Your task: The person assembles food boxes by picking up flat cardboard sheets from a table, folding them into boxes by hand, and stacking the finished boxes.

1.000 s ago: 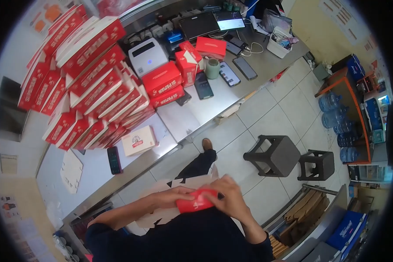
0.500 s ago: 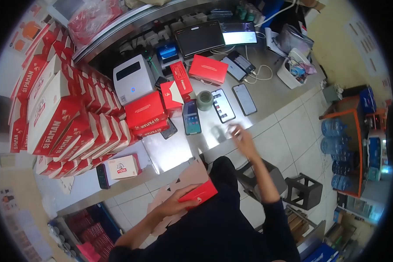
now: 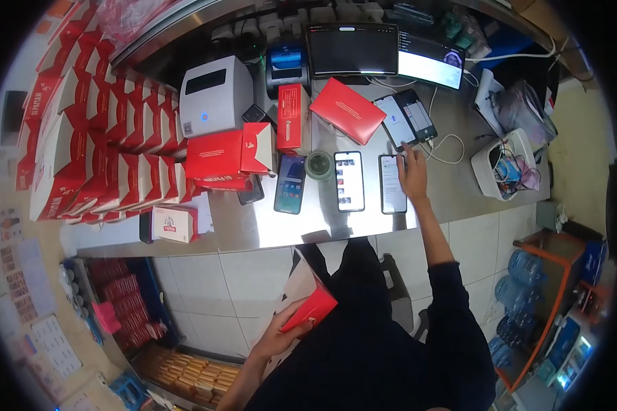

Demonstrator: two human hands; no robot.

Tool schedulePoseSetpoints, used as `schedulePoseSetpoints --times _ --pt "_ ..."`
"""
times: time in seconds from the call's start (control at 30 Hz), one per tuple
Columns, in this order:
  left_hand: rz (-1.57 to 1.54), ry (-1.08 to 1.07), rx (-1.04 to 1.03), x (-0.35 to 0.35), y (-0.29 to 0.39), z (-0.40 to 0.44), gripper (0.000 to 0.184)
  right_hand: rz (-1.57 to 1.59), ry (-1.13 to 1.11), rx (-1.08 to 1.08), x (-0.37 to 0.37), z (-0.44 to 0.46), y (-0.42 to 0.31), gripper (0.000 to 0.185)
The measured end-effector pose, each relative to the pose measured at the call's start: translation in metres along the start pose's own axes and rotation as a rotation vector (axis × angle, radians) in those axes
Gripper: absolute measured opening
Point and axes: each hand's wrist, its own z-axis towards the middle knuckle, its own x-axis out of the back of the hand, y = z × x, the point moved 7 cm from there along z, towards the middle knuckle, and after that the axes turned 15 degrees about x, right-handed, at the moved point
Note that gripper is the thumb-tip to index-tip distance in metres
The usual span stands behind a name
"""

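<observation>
My left hand grips a red and white carton piece in front of my body, below the counter's edge. My right hand reaches over the metal counter, fingers apart and holding nothing, beside the right-hand phone and just below a phone on a cable. Left of these lie a phone with a white screen and a phone with a blue screen, with a green jar between them.
Stacked red and white boxes fill the counter's left. A white printer, a dark monitor and a lit screen stand at the back. A white bin with cables is at the right. Water jugs stand lower right.
My right hand has let go of the red carton piece and moved up and right to the phones. My left hand keeps its hold. The view has turned toward the counter.
</observation>
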Motion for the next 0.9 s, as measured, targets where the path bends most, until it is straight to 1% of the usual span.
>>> schedulePoseSetpoints --times 0.03,0.07,0.1,0.13,0.17,0.2,0.23,0.27,0.3,0.33,0.37,0.4,0.43,0.47,0.5,0.53,0.57,0.6,0.63,0.67,0.7,0.73,0.77,0.8,0.83,0.87,0.9 --pt "-0.012 0.009 -0.001 -0.009 0.008 0.003 0.048 0.121 0.013 -0.036 0.001 -0.011 -0.007 0.04" --pt "0.055 0.02 -0.093 -0.021 0.023 0.003 0.046 0.429 -0.145 -0.206 -0.017 -0.036 -0.011 0.039" --pt "0.122 0.032 -0.185 -0.031 0.037 0.005 0.045 0.887 -0.189 -0.355 -0.043 -0.076 -0.023 0.047" --pt "0.109 0.038 -0.184 -0.036 0.042 0.014 0.045 1.246 -0.496 -0.456 -0.026 -0.072 -0.079 0.064" --pt "0.268 -0.073 -0.282 -0.052 0.051 0.02 0.045 1.506 -0.589 -0.527 -0.012 -0.074 -0.122 0.077" --pt "0.429 -0.184 -0.382 -0.068 0.057 0.024 0.046 1.594 -0.621 -0.508 0.02 -0.059 -0.163 0.086" --pt "0.421 -0.178 -0.384 -0.072 0.058 0.033 0.046 1.681 -0.548 -0.564 0.027 -0.057 -0.176 0.084" --pt "0.608 -0.248 -0.392 -0.084 0.053 0.039 0.049 1.681 -0.558 -0.559 0.033 -0.05 -0.187 0.084" --pt "0.794 -0.316 -0.396 -0.095 0.047 0.044 0.052 1.606 -0.463 -0.483 0.044 -0.035 -0.192 0.083" --pt "0.79 -0.303 -0.402 -0.095 0.048 0.049 0.052 1.528 -0.37 -0.402 0.054 -0.019 -0.197 0.083" --pt "0.862 -0.292 -0.511 -0.096 0.052 0.047 0.051 1.609 -0.282 -0.515 0.055 -0.012 -0.2 0.08" --pt "0.934 -0.283 -0.619 -0.097 0.055 0.042 0.05 1.609 -0.286 -0.509 0.053 -0.008 -0.197 0.08" --pt "0.814 -0.234 -0.608 -0.088 0.06 0.038 0.059 1.858 -0.393 -0.442 0.051 -0.004 -0.208 0.079" --pt "0.477 -0.071 -0.417 -0.069 0.061 0.04 0.058 2.105 -0.509 -0.363 0.055 -0.001 -0.221 0.079" --pt "-0.094 -0.086 -0.487 -0.053 0.068 0.038 0.05 2.072 -0.625 -0.202 0.062 -0.002 -0.231 0.075" --pt "-0.667 -0.1 -0.533 -0.035 0.063 0.037 0.042 1.9 -0.674 0.16 0.079 0.004 -0.244 0.07" --pt "-0.672 -0.089 -0.537 -0.033 0.06 0.035 0.042 1.831 -0.762 0.324 0.093 0.002 -0.263 0.069" --pt "-0.812 0.133 -0.493 -0.015 0.046 0.034 0.033 1.752 -0.845 0.488 0.107 -0.002 -0.283 0.069" --pt "-0.95 0.356 -0.444 -0.002 0.03 0.029 0.025 1.756 -0.858 0.496 0.11 -0.011 -0.292 0.069" --pt "-0.961 0.363 -0.453 -0.01 0.028 0.031 0.025 1.747 -0.732 0.415 0.112 -0.012 -0.291 0.068" --pt "-0.942 0.489 -0.56 -0.016 0.029 0.028 0.026 1.731 -0.607 0.334 0.115 -0.007 -0.29 0.066" --pt "-0.921 0.616 -0.663 -0.02 0.028 0.022 0.027 1.73 -0.622 0.341 0.119 -0.007 -0.295 0.066" --pt "-0.935 0.62 -0.666 -0.026 0.027 0.024 0.027 1.616 -0.455 0.243 0.125 0.001 -0.288 0.067" --pt "-0.801 0.673 -0.698 -0.03 0.03 0.022 0.028 1.495 -0.296 0.149 0.131 0.007 -0.278 0.068" --pt "-0.667 0.73 -0.725 -0.035 0.033 0.018 0.029 1.229 -0.221 0.51 0.138 0.005 -0.284 0.065" --pt "-0.534 0.795 -0.747 -0.04 0.035 0.014 0.03 1.246 -0.244 0.524 0.137 0.003 -0.29 0.065" --pt "-0.631 0.783 -0.854 -0.045 0.045 0.007 0.033 1.091 -0.236 0.696 0.141 -0.002 -0.303 0.065"
